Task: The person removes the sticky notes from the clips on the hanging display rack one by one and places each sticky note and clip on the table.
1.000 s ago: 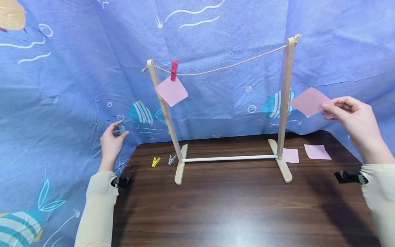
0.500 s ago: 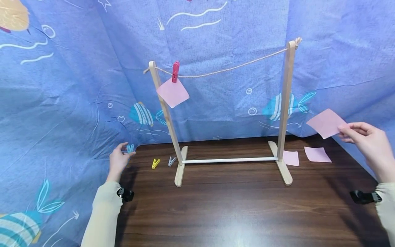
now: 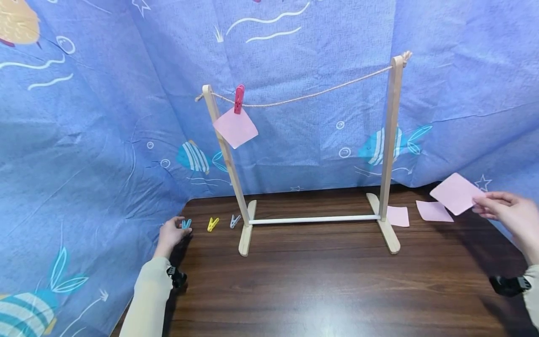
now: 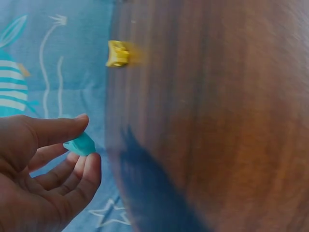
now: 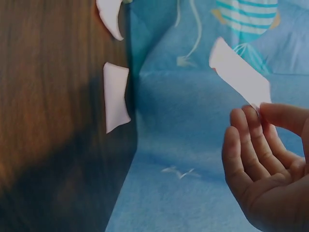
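At the table's left edge my left hand pinches a light-blue clothespin between thumb and fingertips; in the left wrist view the clothespin looks slightly above the surface. My right hand, far right, holds a pink square of paper by one corner, raised over the table. That sheet overlaps the view of a second pink paper lying flat. Another pink paper lies by the rack's right foot. On the rope, a red clothespin holds up a pink paper.
A wooden rack with two posts and a white crossbar stands at the back of the dark table. Yellow and grey clothespins lie left of it. A blue patterned cloth hangs behind and at the left.
My left hand has come down and slightly right with the blue clothespin, to table height. The right hand has moved down and rightward with its paper. The rack stays put.
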A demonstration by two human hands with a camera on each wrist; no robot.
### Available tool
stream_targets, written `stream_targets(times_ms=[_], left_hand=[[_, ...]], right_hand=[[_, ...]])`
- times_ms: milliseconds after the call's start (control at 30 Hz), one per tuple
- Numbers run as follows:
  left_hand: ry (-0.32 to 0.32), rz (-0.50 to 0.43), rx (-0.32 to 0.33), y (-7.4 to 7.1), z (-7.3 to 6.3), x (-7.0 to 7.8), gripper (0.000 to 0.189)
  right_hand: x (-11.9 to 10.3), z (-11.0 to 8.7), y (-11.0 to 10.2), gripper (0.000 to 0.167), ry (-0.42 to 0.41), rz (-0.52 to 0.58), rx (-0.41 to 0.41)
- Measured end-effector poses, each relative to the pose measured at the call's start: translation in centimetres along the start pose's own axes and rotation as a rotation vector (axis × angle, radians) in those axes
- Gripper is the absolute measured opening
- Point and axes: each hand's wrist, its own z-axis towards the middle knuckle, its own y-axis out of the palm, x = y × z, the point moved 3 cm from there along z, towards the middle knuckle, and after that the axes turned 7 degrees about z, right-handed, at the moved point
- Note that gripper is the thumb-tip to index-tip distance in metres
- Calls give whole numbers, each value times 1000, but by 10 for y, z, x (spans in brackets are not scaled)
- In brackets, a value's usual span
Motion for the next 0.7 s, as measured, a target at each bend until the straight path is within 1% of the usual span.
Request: stream_targets(times_ms=[67, 133, 233, 267, 300, 433, 467, 500, 533, 633, 667, 700], left_hand=[[-6, -6, -21, 5, 0, -5, 55], [-13, -16, -44, 10, 0, -10, 55], [-16, -10, -56, 15, 0, -15, 54], [-20, -7, -59, 16, 0, -16, 53], [-20, -3, -60, 17, 0, -17, 53], [-30, 6, -78, 20, 0, -19, 53], [-31, 4, -85, 20, 1, -19, 54], [-34, 3, -90, 21, 1, -20, 54], [-36, -1, -96, 21, 2, -20, 54], [-41, -13, -104, 20, 2, -20, 53], [-43, -15, -106, 19, 1, -20, 53], [-38, -8, -101, 18, 1, -19, 52]], right_hand=[[4, 0, -2, 39, 17, -56, -40], [10, 1, -6, 40, 31, -74, -84], [23, 6, -14, 38, 52, -104, -126], [31, 9, -19, 38, 58, -112, -133], [38, 12, -25, 33, 66, -121, -144], [80, 31, -56, 33, 110, -167, -161], [88, 35, -63, 28, 118, -174, -185], [96, 39, -68, 28, 134, -190, -194], [104, 42, -73, 32, 145, -205, -200], [115, 46, -78, 31, 175, -250, -248], [116, 45, -78, 32, 189, -265, -257], [116, 44, -77, 37, 210, -287, -248]])
